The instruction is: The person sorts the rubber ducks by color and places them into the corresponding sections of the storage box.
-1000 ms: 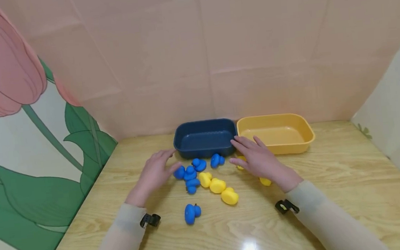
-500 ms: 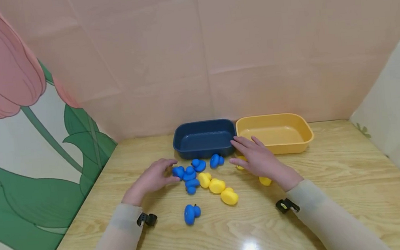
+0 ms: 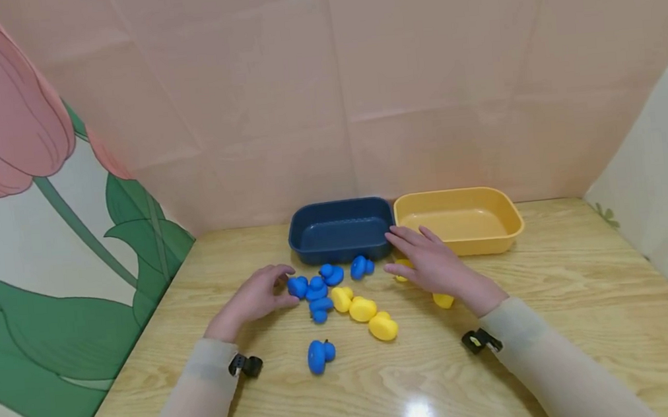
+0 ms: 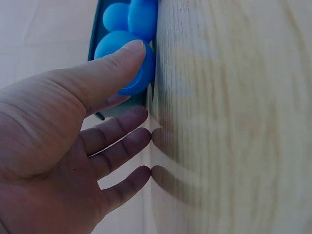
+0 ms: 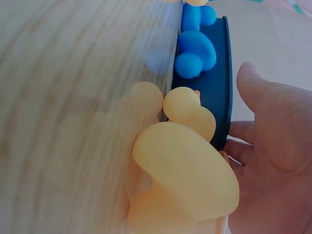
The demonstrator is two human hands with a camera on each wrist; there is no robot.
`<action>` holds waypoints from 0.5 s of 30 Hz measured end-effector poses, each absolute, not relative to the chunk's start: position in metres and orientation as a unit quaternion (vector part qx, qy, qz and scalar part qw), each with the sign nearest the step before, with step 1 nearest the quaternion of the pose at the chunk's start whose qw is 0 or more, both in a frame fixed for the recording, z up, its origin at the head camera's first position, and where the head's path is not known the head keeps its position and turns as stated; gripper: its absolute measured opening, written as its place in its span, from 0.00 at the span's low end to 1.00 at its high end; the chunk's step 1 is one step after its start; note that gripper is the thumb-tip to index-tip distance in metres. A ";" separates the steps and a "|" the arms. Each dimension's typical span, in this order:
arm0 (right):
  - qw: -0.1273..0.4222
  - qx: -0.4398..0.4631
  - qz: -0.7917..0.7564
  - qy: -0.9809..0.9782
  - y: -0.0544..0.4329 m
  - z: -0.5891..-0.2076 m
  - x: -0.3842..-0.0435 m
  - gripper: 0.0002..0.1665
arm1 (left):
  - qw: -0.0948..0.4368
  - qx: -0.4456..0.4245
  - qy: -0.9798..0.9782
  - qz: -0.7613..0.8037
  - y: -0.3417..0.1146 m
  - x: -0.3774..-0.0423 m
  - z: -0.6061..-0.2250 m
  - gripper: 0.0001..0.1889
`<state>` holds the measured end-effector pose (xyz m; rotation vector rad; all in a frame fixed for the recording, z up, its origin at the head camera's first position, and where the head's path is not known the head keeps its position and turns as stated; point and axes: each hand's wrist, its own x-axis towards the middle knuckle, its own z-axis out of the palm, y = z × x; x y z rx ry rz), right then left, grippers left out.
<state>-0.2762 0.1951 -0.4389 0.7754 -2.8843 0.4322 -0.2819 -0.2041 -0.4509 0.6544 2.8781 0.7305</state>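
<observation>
Left hand [image 3: 251, 300]: thumb and fingers straddle the leftmost blue toy duck [image 3: 298, 288], which lies on the wooden table [image 3: 438, 371]; whether they grip it cannot be told. Five other blue ducks [image 3: 317, 293] lie to its right, one well nearer the person. The navy tray [image 3: 343, 255] stands behind. Five yellow toy ducks [image 3: 363, 309] follow, two partly hidden by the right hand [image 3: 431, 267], whose fingers are extended, thumb apart, holding nothing. Far right: yellow tray [image 3: 486, 247]. Handling, in my judgement: ducks light, slightly yielding, unlikely to break; smooth curves may slip. Recommended hold: thumb and forefinger across the rounded body, clear of the head.
</observation>
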 end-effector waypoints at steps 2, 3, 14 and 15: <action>0.063 0.258 0.143 -0.954 0.195 -0.439 -0.276 0.46 | 0.049 0.214 0.946 0.241 -0.204 -0.282 -0.451 0.29; 0.064 0.258 0.142 -0.953 0.195 -0.438 -0.276 0.46 | 0.049 0.214 0.945 0.241 -0.204 -0.282 -0.451 0.28; 0.072 0.263 0.143 -0.951 0.195 -0.439 -0.274 0.46 | 0.047 0.205 0.945 0.250 -0.199 -0.281 -0.453 0.22; 0.072 0.263 0.145 -0.951 0.195 -0.439 -0.274 0.46 | 0.047 0.204 0.946 0.250 -0.198 -0.281 -0.453 0.22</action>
